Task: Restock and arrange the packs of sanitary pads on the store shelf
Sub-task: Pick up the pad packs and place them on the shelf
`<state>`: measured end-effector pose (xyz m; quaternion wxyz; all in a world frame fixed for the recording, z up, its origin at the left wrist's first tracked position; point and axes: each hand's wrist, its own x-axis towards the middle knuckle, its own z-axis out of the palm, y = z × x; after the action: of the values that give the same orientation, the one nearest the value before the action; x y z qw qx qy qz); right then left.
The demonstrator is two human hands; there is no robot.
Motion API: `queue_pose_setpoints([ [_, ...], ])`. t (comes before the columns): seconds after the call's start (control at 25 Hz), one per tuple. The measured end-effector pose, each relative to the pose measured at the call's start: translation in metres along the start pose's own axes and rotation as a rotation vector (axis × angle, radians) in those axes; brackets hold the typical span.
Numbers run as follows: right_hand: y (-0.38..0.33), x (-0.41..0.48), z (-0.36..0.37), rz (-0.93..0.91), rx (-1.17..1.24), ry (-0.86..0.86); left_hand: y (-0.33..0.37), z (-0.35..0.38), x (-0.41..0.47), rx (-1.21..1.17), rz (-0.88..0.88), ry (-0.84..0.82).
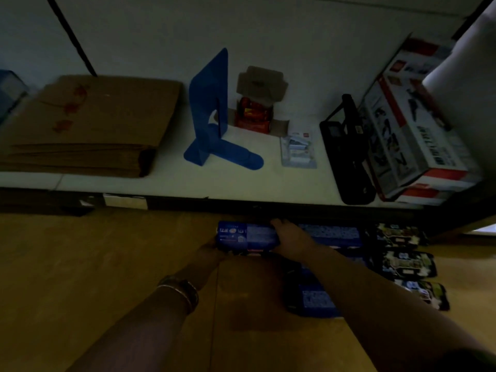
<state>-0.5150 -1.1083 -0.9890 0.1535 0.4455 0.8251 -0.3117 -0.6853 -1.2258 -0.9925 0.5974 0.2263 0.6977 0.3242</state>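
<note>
While the view is dim, the white shelf [268, 181] fills the upper half, from 9 to 3 o'clock. Below it a wooden surface [80, 264] covers the lower half.

On the shelf:
- A stack of brown envelopes [88, 124] lies at 10 o'clock.
- Printed boxes [410, 135] are stacked at 2 o'clock.
- A blue bookend [212, 108] stands upright near 12 o'clock.
- A black punch [349, 157] lies just beside the boxes.
- A red carton [253, 114] and a small clear packet [298, 151] sit between the bookend and the punch.

On the wooden surface:
- The blue pack [247, 235] sits just under the shelf edge, close to centre.
- More blue packs [332, 233] lie at its 3 and 5 o'clock sides.
- Three dark packs [402, 261] form a column at 4 o'clock.

The right hand [292, 237] grips the right end of the blue pack, fingers curled over its top. The left hand [212, 249] holds its lower left corner; the fingers are mostly hidden. A bracelet [182, 291] circles the left wrist.
</note>
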Motion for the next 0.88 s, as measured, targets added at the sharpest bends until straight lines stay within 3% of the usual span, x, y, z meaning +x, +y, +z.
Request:
queue_pose_setpoints([
  [0.2,0.003,0.009,0.011,-0.063,-0.360,0.111,-0.006,-0.003,0.012,0.040,0.008,0.044],
  [0.36,0.005,0.014,0.012,-0.034,-0.467,0.154,-0.006,0.002,0.016,0.056,0.044,0.045],
  [0.88,-0.004,0.014,0.009,0.005,-0.397,0.031,0.000,0.012,0.011,0.009,0.062,0.025],
])
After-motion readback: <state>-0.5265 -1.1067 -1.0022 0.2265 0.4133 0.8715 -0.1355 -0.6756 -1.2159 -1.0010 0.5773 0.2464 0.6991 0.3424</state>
